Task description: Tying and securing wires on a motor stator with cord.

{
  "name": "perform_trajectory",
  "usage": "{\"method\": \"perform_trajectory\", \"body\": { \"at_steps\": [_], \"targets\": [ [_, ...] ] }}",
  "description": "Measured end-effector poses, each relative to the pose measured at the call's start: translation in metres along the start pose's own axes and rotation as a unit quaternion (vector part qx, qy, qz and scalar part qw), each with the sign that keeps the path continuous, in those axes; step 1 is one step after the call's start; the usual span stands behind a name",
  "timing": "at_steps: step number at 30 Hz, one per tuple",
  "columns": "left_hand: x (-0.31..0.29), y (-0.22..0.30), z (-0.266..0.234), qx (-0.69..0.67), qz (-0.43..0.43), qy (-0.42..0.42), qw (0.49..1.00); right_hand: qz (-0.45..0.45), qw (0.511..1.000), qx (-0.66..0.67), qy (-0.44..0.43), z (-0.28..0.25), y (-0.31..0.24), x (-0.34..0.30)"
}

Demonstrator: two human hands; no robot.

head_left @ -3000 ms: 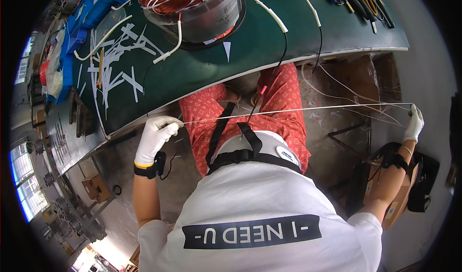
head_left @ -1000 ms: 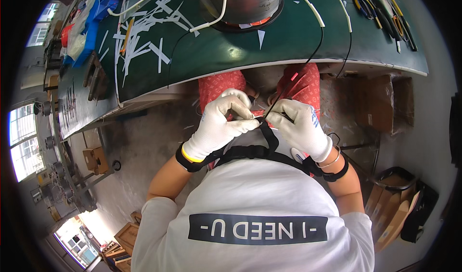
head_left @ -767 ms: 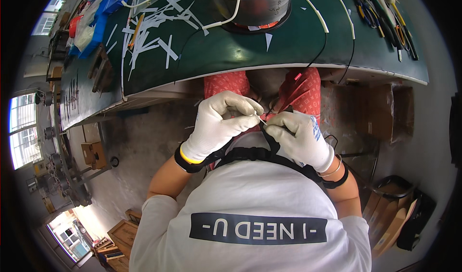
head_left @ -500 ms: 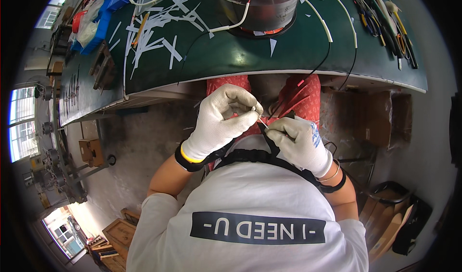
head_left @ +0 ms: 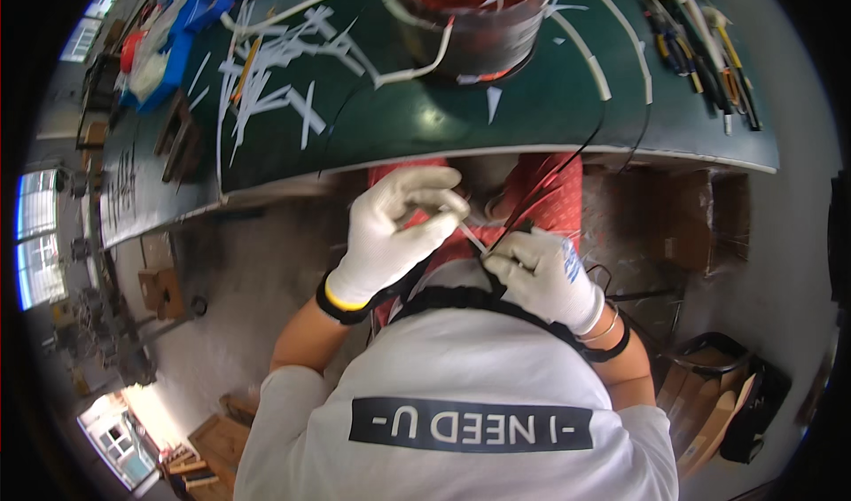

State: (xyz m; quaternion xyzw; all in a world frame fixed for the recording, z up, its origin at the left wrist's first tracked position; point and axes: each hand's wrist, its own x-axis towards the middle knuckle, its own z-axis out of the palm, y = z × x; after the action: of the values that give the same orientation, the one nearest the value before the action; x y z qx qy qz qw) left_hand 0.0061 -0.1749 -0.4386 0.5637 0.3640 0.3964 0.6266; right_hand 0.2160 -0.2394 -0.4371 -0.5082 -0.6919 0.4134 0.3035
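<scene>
White knit gloves cover both hands. Head view, the only one: the person sits at the near edge of a dark green desk [head_left: 443, 137], hands held low over the lap in red patterned trousers [head_left: 558, 191], below the desk rim.

Left hand [head_left: 390, 235]: fingers curled, thumb and forefinger pressed together on the upper end of a thin pale strand or sleeve [head_left: 470, 235]. Right hand [head_left: 541, 275]: closed, fingertips pinching the lower end of the same strand. The piece runs short and taut between the two hands, so it seems gripped from both ends to keep it straight; whether it is wire, thread or tubing is too small to tell. Thin black cables [head_left: 567, 164] drop from the desk edge past the right hand; contact with them cannot be judged.

On the desk, well apart from the hands: a large round coil of copper-coloured winding in a dark ring [head_left: 470, 4], with white sleeving tubes [head_left: 417, 66] trailing out of it. Scattered white paper strips [head_left: 275, 93] lie to the left. A row of pliers and hand tools [head_left: 709, 49] lies along the right side, handles toward the person, probably for easy reach. A blue tray [head_left: 168, 66] at far left holds small items, indistinct.
</scene>
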Motion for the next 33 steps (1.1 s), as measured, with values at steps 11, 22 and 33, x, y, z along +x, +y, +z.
{"method": "perform_trajectory", "body": {
  "at_steps": [11, 22, 33],
  "targets": [
    [0.019, -0.002, 0.000, 0.474, 0.275, -0.162, 0.821, 0.017, 0.990, -0.023, 0.136, -0.026, 0.006, -0.009],
    [0.082, -0.022, -0.004, 0.295, 0.202, -0.098, 0.929, 0.073, 0.923, -0.250, 0.283, -0.173, 0.023, 0.012],
    [0.100, -0.049, -0.015, 0.349, 0.284, -0.011, 0.893, -0.053, 0.930, -0.364, 0.007, -0.266, 0.133, 0.357]
  ]
}}
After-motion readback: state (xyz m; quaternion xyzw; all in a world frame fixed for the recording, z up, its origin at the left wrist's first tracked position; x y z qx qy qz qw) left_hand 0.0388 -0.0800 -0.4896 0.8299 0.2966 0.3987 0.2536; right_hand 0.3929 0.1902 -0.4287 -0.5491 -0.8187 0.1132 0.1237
